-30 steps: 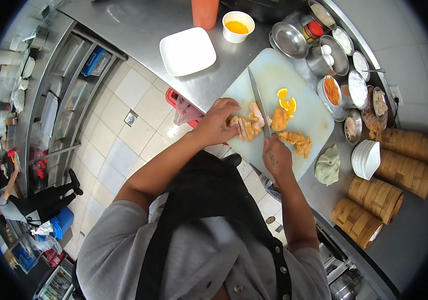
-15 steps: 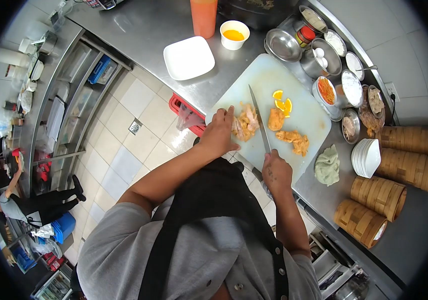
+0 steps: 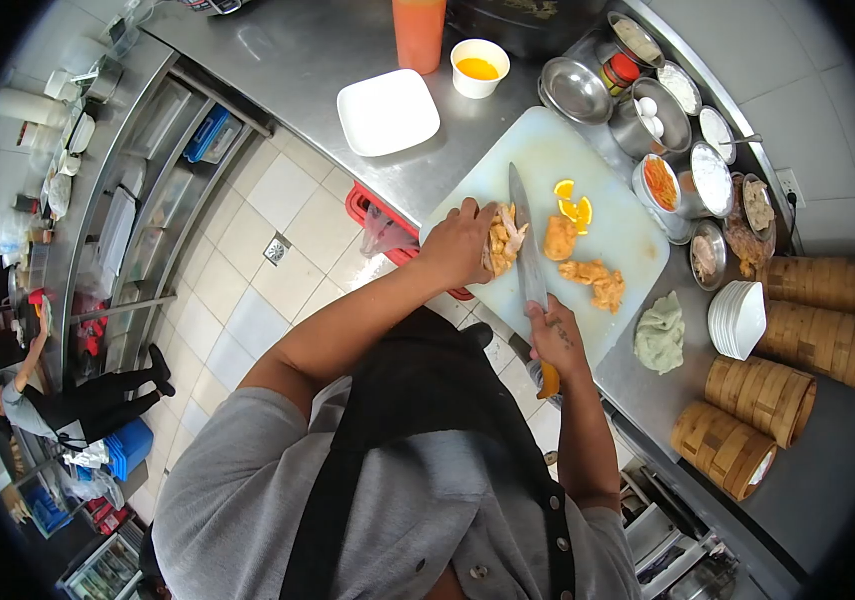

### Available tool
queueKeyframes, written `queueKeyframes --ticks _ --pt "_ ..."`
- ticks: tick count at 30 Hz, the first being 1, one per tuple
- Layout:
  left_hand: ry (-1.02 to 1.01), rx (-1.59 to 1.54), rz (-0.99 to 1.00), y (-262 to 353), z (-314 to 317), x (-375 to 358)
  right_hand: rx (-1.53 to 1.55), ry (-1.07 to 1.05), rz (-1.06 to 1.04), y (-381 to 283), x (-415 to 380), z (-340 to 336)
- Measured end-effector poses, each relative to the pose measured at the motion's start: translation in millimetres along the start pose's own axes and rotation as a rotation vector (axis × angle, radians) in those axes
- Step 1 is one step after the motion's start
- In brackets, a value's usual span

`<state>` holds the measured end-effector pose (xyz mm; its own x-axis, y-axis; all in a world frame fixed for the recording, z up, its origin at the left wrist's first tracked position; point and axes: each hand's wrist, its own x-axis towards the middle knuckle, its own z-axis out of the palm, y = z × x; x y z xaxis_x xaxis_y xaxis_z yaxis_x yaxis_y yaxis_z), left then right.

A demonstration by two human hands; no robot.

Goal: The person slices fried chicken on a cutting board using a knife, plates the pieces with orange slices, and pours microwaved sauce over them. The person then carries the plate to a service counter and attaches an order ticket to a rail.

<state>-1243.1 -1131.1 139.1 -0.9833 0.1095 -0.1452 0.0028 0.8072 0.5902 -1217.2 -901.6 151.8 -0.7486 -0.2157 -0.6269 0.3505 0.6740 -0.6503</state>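
My right hand (image 3: pixel 560 338) is wrapped round the wooden handle of a large knife (image 3: pixel 529 240), its blade lying broad side up over the white cutting board (image 3: pixel 613 185). Just left of the blade, my left hand (image 3: pixel 460 245) curls its fingers over cut pieces of fried chicken (image 3: pixel 504 240), partly covering them. To the right of the knife are a small fried piece (image 3: pixel 560 238), a longer cluster of fried pieces (image 3: pixel 596 283) and several orange slices (image 3: pixel 575 208).
Beyond the board's left corner sit a white square plate (image 3: pixel 388 112), a tub of orange sauce (image 3: pixel 479 68) and an orange bottle (image 3: pixel 419 35). On the right are ingredient bowls (image 3: pixel 713 178), a cloth (image 3: pixel 659 333), stacked dishes (image 3: pixel 738 320) and bamboo steamers (image 3: pixel 760 398). A person (image 3: pixel 78 400) stands far left.
My left hand has closed in on the chicken pieces and gathered them together. The knife blade has turned from edge-down to flatter, and its handle now shows below my right hand.
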Motion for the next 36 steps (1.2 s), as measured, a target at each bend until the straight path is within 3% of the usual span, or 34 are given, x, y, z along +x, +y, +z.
queueKeyframes --ticks 14,22,25,29,34,36 --pt "0.028 -0.441 0.007 -16 -6 9 0.026 -0.025 0.045 -53 -4 9" --pt "0.268 -0.500 -0.077 -67 -89 27 -0.302 0.074 -0.352 -134 48 29" --pt "0.256 -0.460 -0.167 -111 -122 45 -0.493 0.176 -0.433 -176 80 52" --pt "0.191 -0.152 -0.240 -159 -132 67 -0.716 0.252 -0.484 -195 110 66" --pt "0.211 0.059 -0.185 -154 -135 67 -0.785 0.349 -0.489 -189 85 35" --pt "0.356 0.114 -0.170 -148 -131 61 -0.746 0.384 -0.461 -175 62 13"
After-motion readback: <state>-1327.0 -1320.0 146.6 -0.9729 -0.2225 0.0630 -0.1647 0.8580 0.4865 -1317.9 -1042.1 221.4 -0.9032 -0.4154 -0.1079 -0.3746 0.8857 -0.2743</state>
